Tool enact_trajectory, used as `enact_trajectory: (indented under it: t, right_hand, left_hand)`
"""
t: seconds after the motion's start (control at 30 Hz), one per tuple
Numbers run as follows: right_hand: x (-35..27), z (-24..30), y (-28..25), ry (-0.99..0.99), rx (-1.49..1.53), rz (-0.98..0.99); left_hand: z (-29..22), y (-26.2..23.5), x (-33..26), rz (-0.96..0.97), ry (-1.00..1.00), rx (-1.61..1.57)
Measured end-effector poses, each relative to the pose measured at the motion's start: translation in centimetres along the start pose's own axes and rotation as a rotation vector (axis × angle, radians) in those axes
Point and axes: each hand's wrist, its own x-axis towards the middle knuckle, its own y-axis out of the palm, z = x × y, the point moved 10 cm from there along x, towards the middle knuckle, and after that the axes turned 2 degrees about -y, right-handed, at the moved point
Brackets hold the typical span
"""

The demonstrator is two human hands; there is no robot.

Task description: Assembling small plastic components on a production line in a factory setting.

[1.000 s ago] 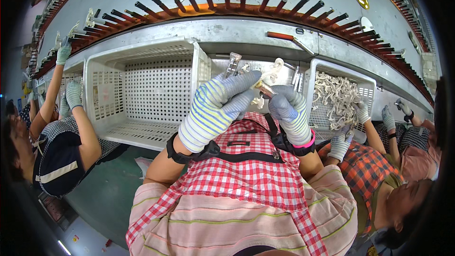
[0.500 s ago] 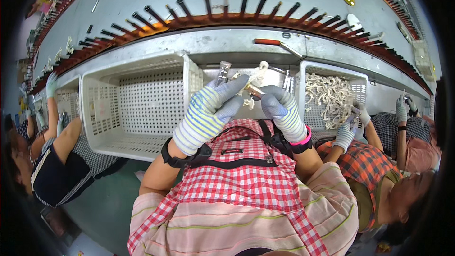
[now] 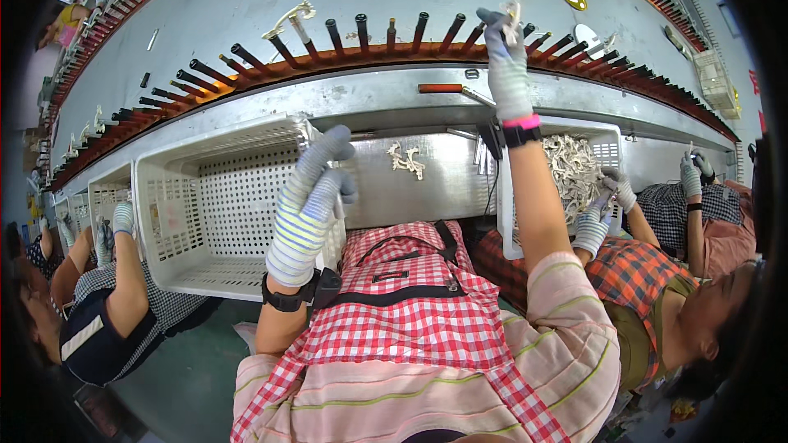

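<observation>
My right hand, in a striped grey-tipped glove, reaches forward over the row of upright rods with its fingers closed on a cream-coloured, curved piece. Whether that piece rests on a rod is hidden by the hand. My left hand, gloved alike, hovers by the right wall of the large white crate; its fingers are stretched out and no object shows in them. A few small cream branched pieces lie on the metal work surface between my arms.
Black-tipped rods line the rail ahead, one carrying a cream piece. A red-handled tool lies on the metal ledge. Right of me, a co-worker's gloved hands are at a white crate of cream pieces. Other people sit left.
My hands were together over the work surface and have parted: the right went forward to the rods, the left moved left. The rods and the cream piece on them have shifted left.
</observation>
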Motion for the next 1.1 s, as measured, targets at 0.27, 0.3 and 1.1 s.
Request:
enact_trajectory:
  t: [0.27,0.3,1.1]
  right_hand:
    - [2.9,-5.3,4.9,-0.242,-0.092,0.107]
    - [3.0,-7.3,5.5,-0.150,-0.030,0.142]
    - [-19.1,-12.4,1.7,0.773,-0.051,0.211]
  left_hand:
    - [3.5,0.5,-1.3,0.101,-0.202,-0.276]
    - [3.8,0.5,-1.2,0.142,-0.207,-0.304]
    - [6.1,1.1,2.4,0.282,-0.110,0.018]
